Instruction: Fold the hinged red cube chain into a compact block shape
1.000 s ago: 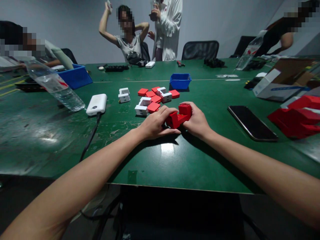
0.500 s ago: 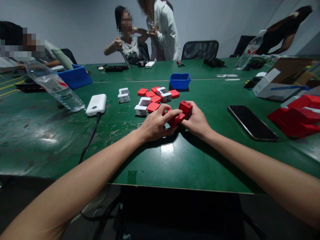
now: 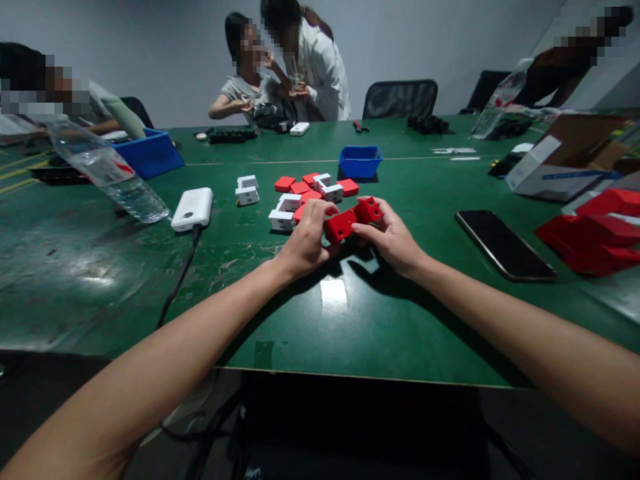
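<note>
Between my two hands is a red bracket-like plastic part (image 3: 342, 227) with small dark holes, held just above the table. My left hand (image 3: 309, 237) grips its left end, fingers curled over the top. On the other end, my right hand (image 3: 395, 239) closes with the thumb pressed on the front face. Just beyond lie several flat red pieces (image 3: 285, 184) in a loose cluster. Among and beside them stand white U-shaped blocks: one (image 3: 283, 219) close to my left hand, one (image 3: 332, 192) behind, and one (image 3: 247, 193) farther left.
A blue bin (image 3: 360, 163) stands beyond the pieces. On the left are a white power bank (image 3: 193, 208) with a black cable and a tilted water bottle (image 3: 113, 175). A phone (image 3: 504, 245), red parts (image 3: 590, 237) and an open carton (image 3: 560, 160) occupy the right. Several people are around the table.
The red part has been turned so its holed faces point toward me. My right thumb has come onto its front, and my left fingers have drawn back to its left end.
</note>
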